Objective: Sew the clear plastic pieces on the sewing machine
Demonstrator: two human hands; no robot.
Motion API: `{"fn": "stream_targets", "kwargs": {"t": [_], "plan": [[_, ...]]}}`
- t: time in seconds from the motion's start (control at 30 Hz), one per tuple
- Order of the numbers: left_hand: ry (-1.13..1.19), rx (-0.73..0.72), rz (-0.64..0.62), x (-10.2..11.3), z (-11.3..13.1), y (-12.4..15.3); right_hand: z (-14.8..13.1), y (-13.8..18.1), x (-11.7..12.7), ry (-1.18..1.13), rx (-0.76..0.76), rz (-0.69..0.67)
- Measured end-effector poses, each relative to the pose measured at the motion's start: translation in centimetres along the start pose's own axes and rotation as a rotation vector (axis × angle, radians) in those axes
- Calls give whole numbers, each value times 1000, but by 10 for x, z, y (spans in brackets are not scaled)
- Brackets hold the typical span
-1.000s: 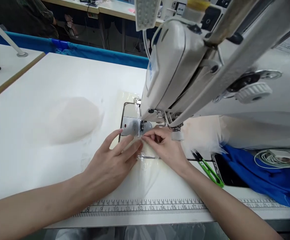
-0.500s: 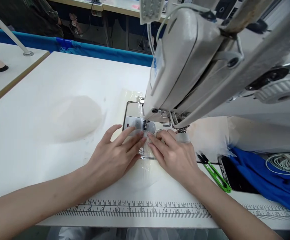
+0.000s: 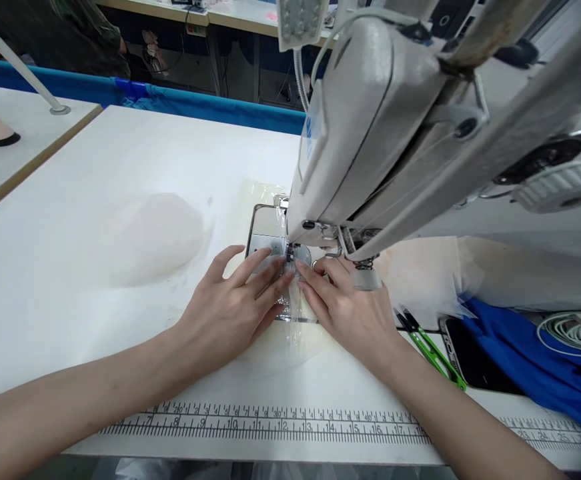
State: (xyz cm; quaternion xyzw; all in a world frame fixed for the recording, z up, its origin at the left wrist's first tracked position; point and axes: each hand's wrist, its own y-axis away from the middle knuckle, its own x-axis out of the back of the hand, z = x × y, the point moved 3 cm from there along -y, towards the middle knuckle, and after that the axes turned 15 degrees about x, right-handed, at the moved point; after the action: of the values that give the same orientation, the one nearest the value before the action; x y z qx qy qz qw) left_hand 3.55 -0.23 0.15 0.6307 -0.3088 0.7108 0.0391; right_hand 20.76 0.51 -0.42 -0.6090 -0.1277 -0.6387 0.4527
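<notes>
A white industrial sewing machine (image 3: 370, 140) fills the upper right, its presser foot (image 3: 290, 255) over a metal needle plate (image 3: 265, 243). A thin, see-through piece of fabric (image 3: 293, 327) lies on the table in front of the foot. My left hand (image 3: 230, 310) lies flat on it, fingers stretched toward the foot. My right hand (image 3: 350, 310) lies flat beside it, fingertips touching the fabric just before the foot. Both hands press the fabric down; neither grips it.
A pile of sheer white fabric (image 3: 145, 233) lies to the left. Green thread snips (image 3: 435, 353), a black phone (image 3: 475, 367), blue cloth (image 3: 535, 373) and a coiled cable (image 3: 575, 330) sit at right. A printed ruler (image 3: 270, 427) runs along the table's front edge.
My right hand went from a pinch at the fabric edge to lying flat. Both hands slid slightly forward toward the presser foot.
</notes>
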Motion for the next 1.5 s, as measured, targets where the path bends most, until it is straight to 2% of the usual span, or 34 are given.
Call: {"fn": "stream_targets", "kwargs": {"t": [0.5,0.67,0.87,1.03,1.13,1.23,1.3,1.4,1.5], "plan": [[19,13,18,-1,-1,0,0,-2,-1,27,-6,-29],[48,21,19,-2,-4,-3,1,-3,-3,32,-29,-77],[38,23,-17,-5,-7,-7,3,-5,-2,56,-32,-90],[78,43,20,13,-12,-4,6,1,16,-55,-10,-95],[155,39,-139,26,-12,1,9,4,29,-334,-28,-160],[175,-21,-327,31,-6,11,8,6,34,-579,-10,-328],[159,-14,-362,32,-2,17,7,6,35,-657,-7,-364],[225,112,-388,33,-2,20,7,6,33,-780,-62,-334],[364,277,-469,34,-8,18,8,7,33,-906,-188,-294]]}}
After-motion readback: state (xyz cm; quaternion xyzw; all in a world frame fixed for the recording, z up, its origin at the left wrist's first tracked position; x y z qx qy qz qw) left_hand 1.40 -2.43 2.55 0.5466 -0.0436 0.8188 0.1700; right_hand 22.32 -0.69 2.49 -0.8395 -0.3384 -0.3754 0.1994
